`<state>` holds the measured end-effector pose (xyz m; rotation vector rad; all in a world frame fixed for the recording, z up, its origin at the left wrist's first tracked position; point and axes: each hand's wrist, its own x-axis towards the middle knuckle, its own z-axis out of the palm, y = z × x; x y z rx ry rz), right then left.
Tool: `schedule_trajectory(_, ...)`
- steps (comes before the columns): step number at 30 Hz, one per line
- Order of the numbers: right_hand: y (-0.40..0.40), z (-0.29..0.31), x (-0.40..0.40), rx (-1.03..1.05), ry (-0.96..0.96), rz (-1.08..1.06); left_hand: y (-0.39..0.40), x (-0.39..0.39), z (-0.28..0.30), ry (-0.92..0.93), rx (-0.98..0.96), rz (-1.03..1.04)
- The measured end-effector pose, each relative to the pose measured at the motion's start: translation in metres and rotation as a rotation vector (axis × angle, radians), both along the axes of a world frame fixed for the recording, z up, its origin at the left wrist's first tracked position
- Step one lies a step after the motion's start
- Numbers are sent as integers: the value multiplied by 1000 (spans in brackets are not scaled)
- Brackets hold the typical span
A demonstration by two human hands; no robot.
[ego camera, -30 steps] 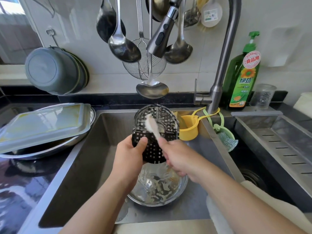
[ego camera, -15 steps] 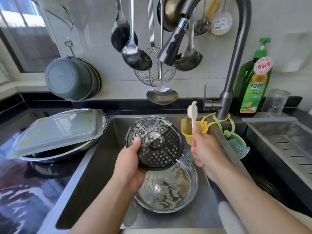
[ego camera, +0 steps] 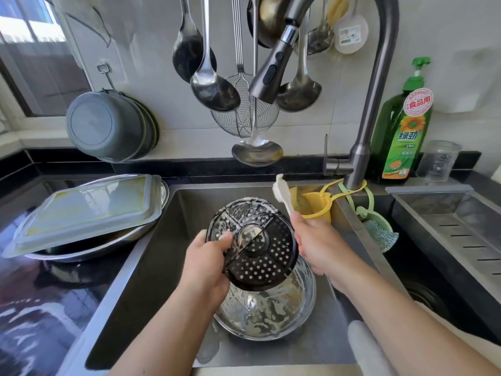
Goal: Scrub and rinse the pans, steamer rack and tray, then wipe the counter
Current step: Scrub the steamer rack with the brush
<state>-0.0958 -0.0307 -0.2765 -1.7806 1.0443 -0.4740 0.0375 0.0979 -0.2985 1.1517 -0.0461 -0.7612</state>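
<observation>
My left hand point(ego camera: 207, 263) grips the left rim of the round perforated steamer rack point(ego camera: 254, 248), thumb on its soapy face, holding it tilted above the sink. My right hand point(ego camera: 320, 245) holds a white brush point(ego camera: 282, 196) upright just right of the rack, bristles clear of it. Under the rack a sudsy steel pan point(ego camera: 268, 310) lies on the sink floor. On the left counter a rectangular tray point(ego camera: 86, 210) lies upside down on a wide steel pan point(ego camera: 81, 249).
The faucet spray head point(ego camera: 273, 69) hangs over the sink point(ego camera: 151, 267) among ladles and a wire skimmer point(ego camera: 244, 120). A yellow strainer cup point(ego camera: 317, 207) and a scrubber holder point(ego camera: 379, 232) hang at the tap. Dish soap point(ego camera: 401, 137) and a drain rack point(ego camera: 455, 229) stand right.
The rack has been turned from edge-up to face me flat. My right hand has drawn the brush off the rack to its right side and holds it upright.
</observation>
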Motion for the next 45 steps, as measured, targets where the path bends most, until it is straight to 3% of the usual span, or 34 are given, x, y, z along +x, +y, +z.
schedule_trajectory(8, -2, 6, -8, -190, 223, 74, 3, -2, 10, -193, -76, 92)
schedule_trajectory(20, -3, -7, 3, -332, 393, 115, 0, -3, 7, -156, -97, 128)
schedule_trajectory(23, -1, -15, 7, -317, 434, 191, 1, -1, 6, -128, -104, 143)
schedule_trajectory(27, -10, -14, 6, -309, 431, 99, 1, -5, 8, -153, -84, 108)
schedule_trajectory(31, -3, -21, 9, -253, 463, 217, 2, -2, 7, -135, -84, 141)
schedule_trajectory(35, -8, -12, 4, -302, 454, 115, 1, -4, 8, -156, -69, 122)
schedule_trajectory(38, 0, -18, 7, -253, 503, 240, 3, 0, 7, -140, -73, 156)
schedule_trajectory(42, -9, -10, 6, -281, 472, 106, 3, 1, 6, -142, -68, 149)
schedule_trajectory(45, -11, -12, 5, -253, 496, 164, 4, -2, 9, -124, -56, 131)
